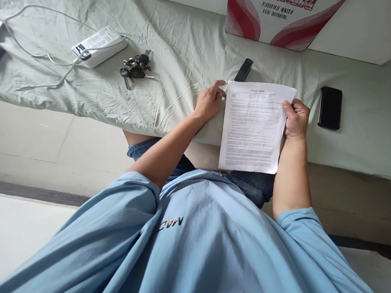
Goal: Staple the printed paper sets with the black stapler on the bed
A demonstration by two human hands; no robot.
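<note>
A printed sheet of paper (255, 126) hangs over the front edge of a bed covered in a pale green sheet (177, 47). My right hand (296, 117) grips the paper's right edge, thumb on top. My left hand (210, 101) rests on the bed sheet with its fingertips touching the paper's upper left corner. A small black oblong device (243, 69) lies just beyond the paper's top edge.
A black phone (330, 108) lies right of my right hand. A bunch of keys (134, 69), a white power bank (99, 46) with a white cable (43, 54) lie at the left. A red-and-white water carton (283, 10) stands at the back.
</note>
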